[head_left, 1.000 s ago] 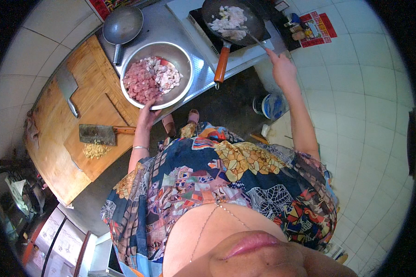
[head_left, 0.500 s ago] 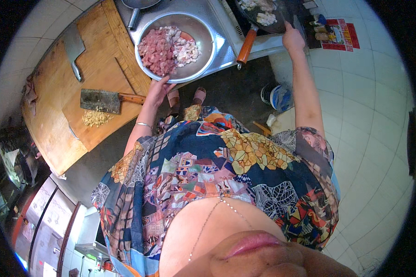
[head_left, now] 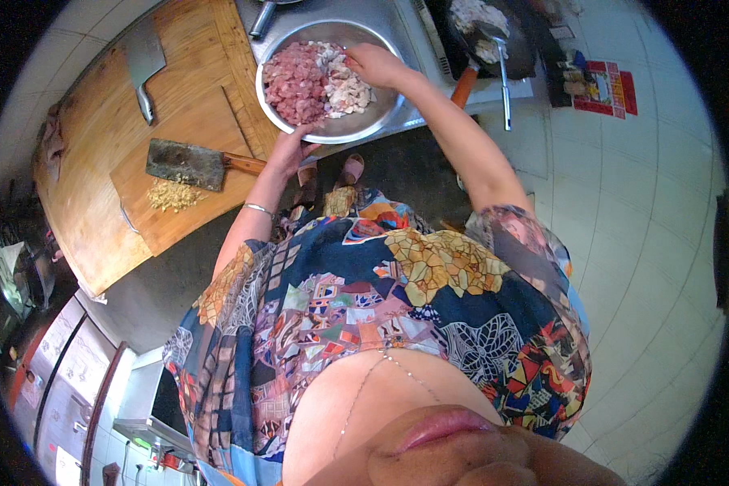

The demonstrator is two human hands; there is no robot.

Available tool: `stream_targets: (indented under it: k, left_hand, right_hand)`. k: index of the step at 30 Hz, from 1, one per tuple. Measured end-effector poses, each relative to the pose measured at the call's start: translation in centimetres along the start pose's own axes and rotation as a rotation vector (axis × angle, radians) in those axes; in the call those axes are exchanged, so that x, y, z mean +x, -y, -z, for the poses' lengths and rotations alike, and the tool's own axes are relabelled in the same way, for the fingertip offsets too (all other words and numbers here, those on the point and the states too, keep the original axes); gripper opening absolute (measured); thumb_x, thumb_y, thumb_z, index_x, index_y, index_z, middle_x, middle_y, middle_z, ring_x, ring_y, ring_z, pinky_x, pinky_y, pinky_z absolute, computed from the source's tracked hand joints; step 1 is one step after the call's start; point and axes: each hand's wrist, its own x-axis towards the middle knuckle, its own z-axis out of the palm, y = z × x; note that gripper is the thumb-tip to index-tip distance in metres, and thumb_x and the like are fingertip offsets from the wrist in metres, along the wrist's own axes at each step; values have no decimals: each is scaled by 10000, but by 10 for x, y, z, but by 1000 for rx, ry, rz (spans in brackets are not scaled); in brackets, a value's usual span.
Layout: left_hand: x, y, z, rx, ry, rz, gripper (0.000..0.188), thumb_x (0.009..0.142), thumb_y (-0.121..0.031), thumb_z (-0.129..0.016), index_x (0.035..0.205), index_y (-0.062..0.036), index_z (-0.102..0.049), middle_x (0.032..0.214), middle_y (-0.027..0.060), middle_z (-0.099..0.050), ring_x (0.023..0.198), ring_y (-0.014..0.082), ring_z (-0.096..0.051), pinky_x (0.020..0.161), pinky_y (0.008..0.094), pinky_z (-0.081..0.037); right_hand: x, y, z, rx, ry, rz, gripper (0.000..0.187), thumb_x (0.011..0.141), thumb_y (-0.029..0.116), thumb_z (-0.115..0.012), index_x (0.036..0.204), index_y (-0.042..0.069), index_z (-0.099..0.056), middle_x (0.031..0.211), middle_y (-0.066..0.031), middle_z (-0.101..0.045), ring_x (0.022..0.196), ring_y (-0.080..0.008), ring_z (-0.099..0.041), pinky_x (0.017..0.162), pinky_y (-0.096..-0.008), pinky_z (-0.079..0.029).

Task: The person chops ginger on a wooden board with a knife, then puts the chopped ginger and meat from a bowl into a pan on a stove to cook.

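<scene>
My left hand (head_left: 288, 151) grips the near rim of a wide metal bowl (head_left: 382, 113), fingers under the edge. Inside lie pink minced or finely chopped meat (head_left: 293, 81) on the left and pale, diced fatty pieces (head_left: 351, 95) on the right. Over the bowl's far right side reaches my right hand (head_left: 373, 65), its fingers bunched and touching the contents; whatever they hold is hidden. To the right, a dark wok (head_left: 520, 61) contains more pale pieces (head_left: 476, 14). A metal spatula (head_left: 505, 85) rests in it, untouched, its handle sticking out over the near edge.
Left of the bowl, a wooden table (head_left: 81, 219) bears a cutting board (head_left: 206, 130), a cleaver (head_left: 185, 164) beside chopped yellowish bits (head_left: 175, 194), and a second cleaver (head_left: 145, 69). The wok's wooden handle (head_left: 464, 87) juts past the counter edge. A tiled wall (head_left: 624, 178) stands right.
My right hand has let go of the spatula in the wok and moved left into the bowl. My left hand keeps its hold on the rim. The view has shifted slightly.
</scene>
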Motion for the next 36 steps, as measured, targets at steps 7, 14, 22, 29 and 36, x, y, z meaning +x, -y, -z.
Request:
stream_targets:
  k: [7,14,22,29,36]
  left_hand:
    - [-28,-27,-31,55,25,-159,261,856,-136,-515,1099,-45,-549,1010,43,-616,891,133,-595,659,228,-533]
    - [-18,-25,-32,36,30,-205,278,844,-129,-523,1112,-57,-527,1013,41,-617,873,131,-599,642,246,-533]
    - [-6,-14,-23,-6,27,-169,248,836,-126,-561,1064,-39,-519,949,52,-591,806,148,-590,585,251,-541]
    - [0,-8,-8,34,-20,-145,251,831,-134,-545,1066,-47,-555,946,56,-614,818,153,-604,613,241,-548]
    - [-6,-6,-5,86,-52,-140,281,818,-139,-563,1085,-54,-548,965,37,-613,840,154,-600,629,265,-537]
  right_hand:
    - [49,8,1,-105,-169,97,449,779,170,-547,1219,101,-488,1188,-173,-526,1113,-329,-487,937,-435,-400]
    - [19,-6,1,-226,-28,116,378,824,252,-473,1172,119,-539,1114,-194,-537,1031,-375,-508,911,-446,-408]
    - [-39,29,-35,-23,1,27,571,803,590,-469,1144,145,-577,1153,-190,-521,1094,-376,-483,902,-506,-410]
    - [-60,50,-41,23,-10,67,483,734,376,-595,1123,91,-558,1058,-167,-570,1015,-362,-522,862,-484,-432]
    - [-61,21,-18,42,-36,63,435,772,277,-577,1123,22,-547,1050,-187,-593,1018,-357,-553,869,-437,-452]
